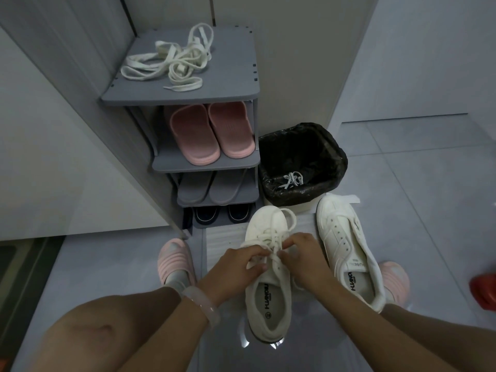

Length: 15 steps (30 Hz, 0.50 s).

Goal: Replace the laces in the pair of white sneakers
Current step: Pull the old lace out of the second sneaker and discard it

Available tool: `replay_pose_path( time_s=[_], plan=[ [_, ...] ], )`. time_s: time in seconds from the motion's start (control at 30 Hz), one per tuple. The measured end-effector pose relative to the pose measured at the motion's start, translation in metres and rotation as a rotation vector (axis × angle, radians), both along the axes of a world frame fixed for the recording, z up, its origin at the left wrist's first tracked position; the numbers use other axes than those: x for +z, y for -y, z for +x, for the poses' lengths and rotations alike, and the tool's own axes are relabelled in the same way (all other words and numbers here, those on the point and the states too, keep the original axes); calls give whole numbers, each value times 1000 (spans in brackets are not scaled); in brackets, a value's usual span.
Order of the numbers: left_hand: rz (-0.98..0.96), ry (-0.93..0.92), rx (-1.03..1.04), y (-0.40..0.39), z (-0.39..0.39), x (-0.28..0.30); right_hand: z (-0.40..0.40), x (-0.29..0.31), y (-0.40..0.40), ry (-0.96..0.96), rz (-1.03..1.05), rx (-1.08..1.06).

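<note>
Nearest the camera, the left hand (234,267), with a pale pink bangle (201,304) on its wrist, and the right hand (304,260) meet over the laced white leather sneaker (268,277) standing on the grey tiled floor (418,210) between the person's feet in pink slippers (175,260). The fingers of both hands are curled and pinching the white lace (271,237) near the upper eyelets; which strand each holds cannot be told. The step looks like unpicking this old lace, and it should go best by loosening each crossing in turn, from the top row down, rather than tugging 1 end, while the heel is kept steady against the floor. Just to the right lies the second white leather sneaker (349,253), its eyelets bare, so it appears already stripped. Behind them a bin lined with a black plastic bag (300,146) holds a small tangle of discarded white lace (292,179). Beside it stands a grey plastic shoe rack (204,163) with pink slides (212,132) on a shelf, and on its top lies a heap of wide cream flat laces (171,60), seemingly the replacements, well apart from the hands.
</note>
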<state>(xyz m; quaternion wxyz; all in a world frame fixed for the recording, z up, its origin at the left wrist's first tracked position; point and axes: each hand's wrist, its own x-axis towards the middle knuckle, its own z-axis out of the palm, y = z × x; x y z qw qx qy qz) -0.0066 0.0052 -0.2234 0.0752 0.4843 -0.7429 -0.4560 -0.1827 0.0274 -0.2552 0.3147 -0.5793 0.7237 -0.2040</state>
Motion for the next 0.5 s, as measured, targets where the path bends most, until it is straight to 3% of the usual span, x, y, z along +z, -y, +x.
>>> replay_pose_path(
  time_s=[0.17, 0.3, 0.37, 0.5],
  plan=[
    [11, -1, -1, 0, 1, 0, 5, 20, -1, 62, -179, -21],
    [28, -1, -2, 0, 1, 0, -18, 51, 15, 165, -406, -356],
    [34, 0, 3, 0, 1, 0, -24, 55, 16, 142, -292, -390],
    [28, 17, -6, -1, 0, 4, 3, 36, -1, 87, 130, -105]
  ],
)
